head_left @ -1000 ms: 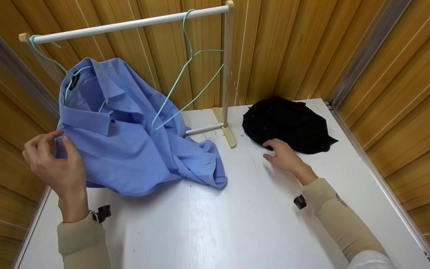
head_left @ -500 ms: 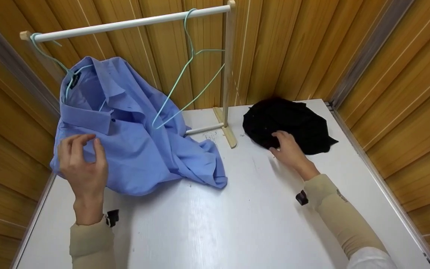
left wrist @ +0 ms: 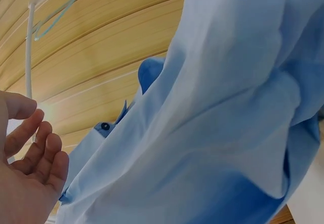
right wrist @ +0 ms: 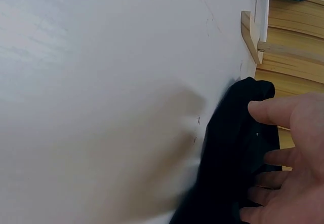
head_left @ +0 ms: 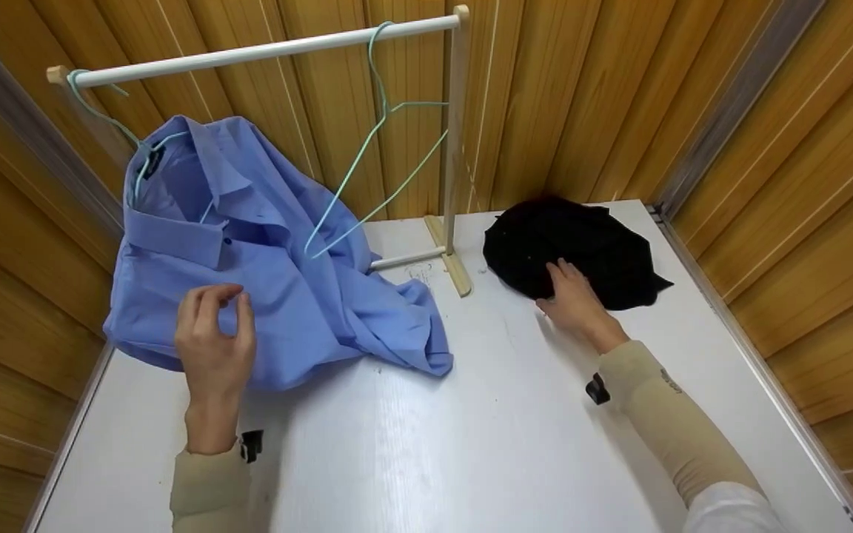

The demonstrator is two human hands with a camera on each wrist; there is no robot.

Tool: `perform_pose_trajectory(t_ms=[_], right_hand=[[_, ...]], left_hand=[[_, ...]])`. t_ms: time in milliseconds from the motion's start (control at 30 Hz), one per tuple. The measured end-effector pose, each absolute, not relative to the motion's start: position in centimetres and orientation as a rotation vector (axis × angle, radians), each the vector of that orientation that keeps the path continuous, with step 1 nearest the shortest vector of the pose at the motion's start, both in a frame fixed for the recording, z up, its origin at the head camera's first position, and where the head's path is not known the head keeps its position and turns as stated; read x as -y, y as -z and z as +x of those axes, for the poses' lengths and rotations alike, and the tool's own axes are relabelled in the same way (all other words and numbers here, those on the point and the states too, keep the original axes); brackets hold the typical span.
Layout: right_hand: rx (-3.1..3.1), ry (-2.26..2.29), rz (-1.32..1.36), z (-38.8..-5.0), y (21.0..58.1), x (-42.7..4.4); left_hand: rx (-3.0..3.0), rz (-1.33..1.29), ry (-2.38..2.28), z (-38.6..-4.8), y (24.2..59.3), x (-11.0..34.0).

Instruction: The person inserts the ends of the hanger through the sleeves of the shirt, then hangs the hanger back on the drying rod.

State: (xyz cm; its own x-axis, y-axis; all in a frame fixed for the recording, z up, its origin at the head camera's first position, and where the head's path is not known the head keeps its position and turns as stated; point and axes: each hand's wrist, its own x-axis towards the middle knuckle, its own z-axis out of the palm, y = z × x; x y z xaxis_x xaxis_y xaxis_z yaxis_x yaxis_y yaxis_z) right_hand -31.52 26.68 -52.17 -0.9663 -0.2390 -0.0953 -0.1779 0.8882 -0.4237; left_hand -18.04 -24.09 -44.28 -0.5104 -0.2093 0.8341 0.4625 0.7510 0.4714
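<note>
Hovering left hand (head_left: 213, 342), right hand (head_left: 578, 305) outstretched

Brown plank walls (head_left: 567, 96), white tabletop (head_left: 426, 444)

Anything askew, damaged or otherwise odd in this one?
The blue shirt hangs askew below the rail: its collar gapes and the cloth trails to one side instead of falling straight. Small dark marks also mar the white table beside the rack's wooden foot. Nothing looks spilled.
</note>
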Motion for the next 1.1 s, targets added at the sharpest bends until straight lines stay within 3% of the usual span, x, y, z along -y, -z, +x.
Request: perform_pose_trajectory(t_ms=[1100], right_hand=[[-2.888,0.64,-0.283,-31.8,54.3,-27.6]], left_hand=[[2.284,-0.313,0.897,-18.6,50.0,20.3]])
